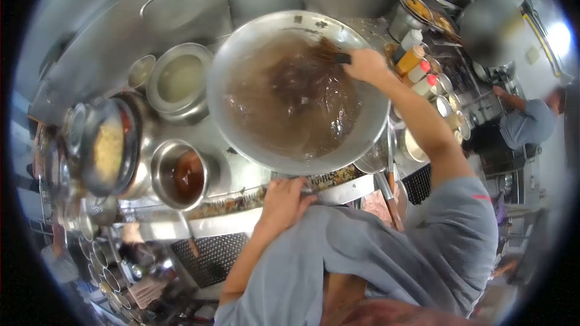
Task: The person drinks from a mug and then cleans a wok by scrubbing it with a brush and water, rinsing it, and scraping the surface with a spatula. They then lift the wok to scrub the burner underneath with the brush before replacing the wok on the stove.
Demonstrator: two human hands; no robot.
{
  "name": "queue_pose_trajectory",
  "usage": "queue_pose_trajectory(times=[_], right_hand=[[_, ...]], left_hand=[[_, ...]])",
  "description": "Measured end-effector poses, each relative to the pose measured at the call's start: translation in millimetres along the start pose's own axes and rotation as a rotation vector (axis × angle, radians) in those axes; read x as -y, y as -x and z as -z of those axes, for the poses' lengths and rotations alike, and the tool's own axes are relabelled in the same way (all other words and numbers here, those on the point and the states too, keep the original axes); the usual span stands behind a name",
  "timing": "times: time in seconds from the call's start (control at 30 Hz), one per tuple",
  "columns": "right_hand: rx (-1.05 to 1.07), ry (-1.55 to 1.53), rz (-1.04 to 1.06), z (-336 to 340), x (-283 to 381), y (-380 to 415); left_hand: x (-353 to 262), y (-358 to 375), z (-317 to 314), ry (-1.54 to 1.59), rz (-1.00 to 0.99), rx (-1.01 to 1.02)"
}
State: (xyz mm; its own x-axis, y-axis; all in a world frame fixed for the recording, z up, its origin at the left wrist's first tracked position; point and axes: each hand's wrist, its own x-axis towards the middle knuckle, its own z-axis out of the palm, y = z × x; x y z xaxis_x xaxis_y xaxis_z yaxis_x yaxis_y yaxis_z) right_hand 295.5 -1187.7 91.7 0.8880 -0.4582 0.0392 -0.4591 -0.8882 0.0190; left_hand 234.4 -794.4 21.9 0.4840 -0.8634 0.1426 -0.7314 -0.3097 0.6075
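Note:
My right hand [367,65] is closed around the dark handle of a brush [325,50] with brown bristles. The brush is at the far right inner wall of a large metal wok [251,156], just above the water line. Murky brown water [290,102] fills much of the wok, its surface rippled and shiny. My left hand [284,202] rests at the counter's front edge, just below the near rim of the wok. Its fingers look stretched out, with the thumb apart and nothing visible held.
Left of the wok stand a pot of cloudy liquid [181,78] and a saucepan of reddish-brown liquid [188,172]. A pan of yellow food [109,151] is farther left. Squeeze bottles [412,58] and seasoning containers line the right. Another person [528,121] stands at far right.

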Motion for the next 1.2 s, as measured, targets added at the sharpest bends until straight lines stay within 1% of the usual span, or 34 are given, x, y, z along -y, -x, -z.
queue_pose_trajectory(times=[0.07,0.1,0.17,0.2,0.23,0.27,0.33,0.37,0.43,0.5,0.57,0.63,0.7,0.77,0.83,0.9,0.97,1.03,1.13,1.2], right_hand=[[-0.009,0.01,-0.035,3,-32,5],[-0.02,-0.005,-0.05,11,-35,3],[0.014,-0.01,-0.041,1,-13,-11],[0.049,-0.01,-0.038,0,0,-15],[0.033,0.002,0.014,-24,2,-33],[0.013,0.008,0.031,-22,4,-35],[0.003,0.008,0.074,-18,7,-31],[-0.01,0.025,0.048,-10,-4,-22],[-0.057,0.064,0.017,-2,-31,-13],[-0.078,0.077,0.027,0,-39,-16],[0.039,0.048,-0.022,-10,-18,-37],[-0.045,0.027,0.043,-27,7,-48],[-0.027,0.008,0.054,-19,13,-36],[0.03,0.006,-0.02,0,-4,-18],[-0.078,-0.025,0.003,-2,-36,-10],[-0.12,-0.014,0.008,-4,-29,-14],[-0.095,-0.024,0.015,-21,-5,-35],[-0.009,-0.052,0.022,-31,20,-56],[-0.015,-0.084,0.0,-17,7,-33],[0.028,-0.077,-0.022,-1,-18,-12]], left_hand=[[2,3,3,0.128,-0.035,-0.121],[2,-2,1,0.123,-0.033,-0.136],[1,-7,-4,0.116,0.014,-0.107],[3,-8,-7,0.117,-0.002,-0.095],[6,-10,-8,0.028,0.012,-0.067],[9,-14,-9,-0.063,0.033,-0.046],[10,-15,-11,-0.09,0.002,-0.079],[11,-12,-12,-0.116,-0.024,-0.107],[8,-16,-16,-0.127,0.015,-0.114],[13,-19,-15,-0.134,0.034,-0.117],[11,-19,-20,-0.163,0.04,-0.103],[10,-18,-20,-0.142,0.018,-0.095],[10,-20,-19,-0.135,0.027,-0.117],[13,-16,-20,-0.154,0.013,-0.127],[14,-15,-21,-0.169,0.026,-0.128],[15,-18,-20,-0.179,0.014,-0.12],[13,-19,-22,-0.179,0.026,-0.129],[10,-18,-22,-0.15,0.007,-0.106],[8,-16,-18,-0.15,0.028,-0.105],[9,-16,-13,-0.179,0.043,-0.121]])
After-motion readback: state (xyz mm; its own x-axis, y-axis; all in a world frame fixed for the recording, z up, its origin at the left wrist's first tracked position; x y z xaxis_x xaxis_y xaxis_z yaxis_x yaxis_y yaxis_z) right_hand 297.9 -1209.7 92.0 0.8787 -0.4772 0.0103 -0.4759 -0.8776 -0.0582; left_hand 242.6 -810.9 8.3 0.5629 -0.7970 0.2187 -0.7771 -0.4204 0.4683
